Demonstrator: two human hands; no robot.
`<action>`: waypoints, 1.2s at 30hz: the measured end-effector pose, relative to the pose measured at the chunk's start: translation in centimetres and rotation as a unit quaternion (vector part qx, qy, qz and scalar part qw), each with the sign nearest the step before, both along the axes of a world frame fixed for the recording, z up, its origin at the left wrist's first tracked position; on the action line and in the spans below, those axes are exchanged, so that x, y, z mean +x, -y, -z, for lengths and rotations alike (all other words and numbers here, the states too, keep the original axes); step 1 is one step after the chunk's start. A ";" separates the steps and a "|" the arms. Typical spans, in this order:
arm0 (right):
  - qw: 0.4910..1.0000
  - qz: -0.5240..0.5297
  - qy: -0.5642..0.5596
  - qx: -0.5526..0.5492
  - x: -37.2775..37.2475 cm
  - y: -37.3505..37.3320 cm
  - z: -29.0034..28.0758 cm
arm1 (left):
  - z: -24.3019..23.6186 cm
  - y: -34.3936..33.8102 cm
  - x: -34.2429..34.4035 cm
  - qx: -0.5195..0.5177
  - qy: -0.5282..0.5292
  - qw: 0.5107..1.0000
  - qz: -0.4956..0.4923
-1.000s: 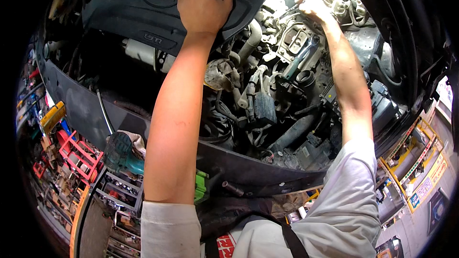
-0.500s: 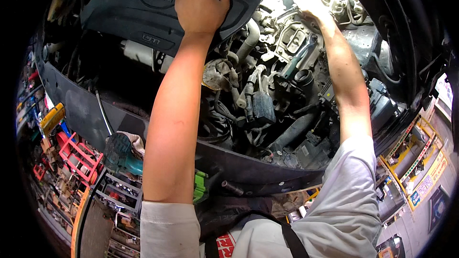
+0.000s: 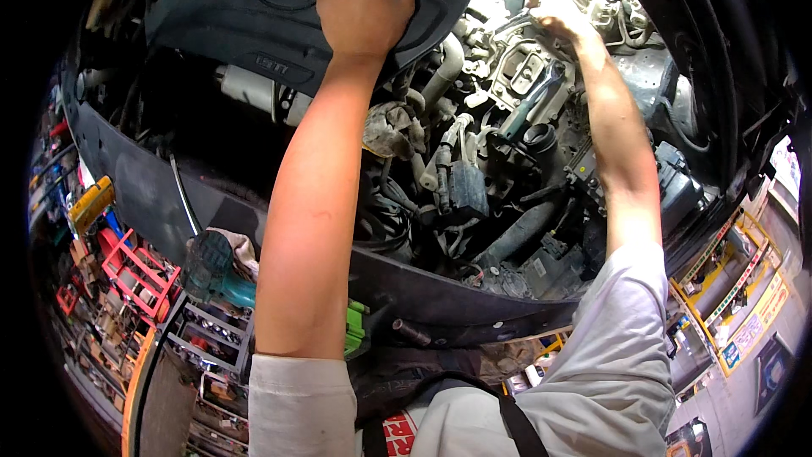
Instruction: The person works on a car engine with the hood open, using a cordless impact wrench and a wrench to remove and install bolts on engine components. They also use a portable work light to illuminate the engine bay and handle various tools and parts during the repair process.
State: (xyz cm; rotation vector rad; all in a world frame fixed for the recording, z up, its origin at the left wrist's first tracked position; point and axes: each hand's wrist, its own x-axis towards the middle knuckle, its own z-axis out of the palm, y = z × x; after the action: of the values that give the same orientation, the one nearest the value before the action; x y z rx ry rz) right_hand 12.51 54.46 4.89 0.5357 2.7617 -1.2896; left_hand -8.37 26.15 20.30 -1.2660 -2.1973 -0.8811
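Left hand (image 3: 366, 4): back upward, fingers bent, laid on a black plastic engine cover (image 3: 207, 13); whether it grips the cover cannot be told. Cover: at the upper left of the engine bay, partly under the hand, raised lettering on its face.

Right hand (image 3: 556, 17): deep in the engine bay at the upper right, in strong glare; its grip, and anything in it, cannot be told.

Teal-and-black hand tool (image 3: 531, 106): lying aslant among the engine parts, below the right hand. Open-mouthed black pipe (image 3: 539, 137): just beside that tool.

Front edge of the car: one teal power tool (image 3: 235, 291), left of the left forearm; one pale rag (image 3: 239, 245), beside it; one dark metal cylinder (image 3: 412, 333).
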 end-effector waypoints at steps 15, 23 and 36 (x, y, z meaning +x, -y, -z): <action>0.963 0.015 0.016 0.269 -1.4 2.5 -1.3 | -0.7 0.7 -0.2 -0.008 0.023 1.000 0.000; 0.965 -0.050 -0.014 0.256 0.1 1.4 0.0 | -1.0 1.1 -0.4 -0.012 0.026 1.000 0.000; 0.990 -0.072 -0.027 0.118 0.2 -0.5 0.1 | -0.4 0.5 -0.2 -0.006 0.017 1.000 0.008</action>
State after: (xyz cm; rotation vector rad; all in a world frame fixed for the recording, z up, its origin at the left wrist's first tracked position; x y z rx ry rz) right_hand 12.71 54.97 4.83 0.3084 2.9539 -0.9671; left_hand -8.54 25.63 20.68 -1.2840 -2.2243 -0.9042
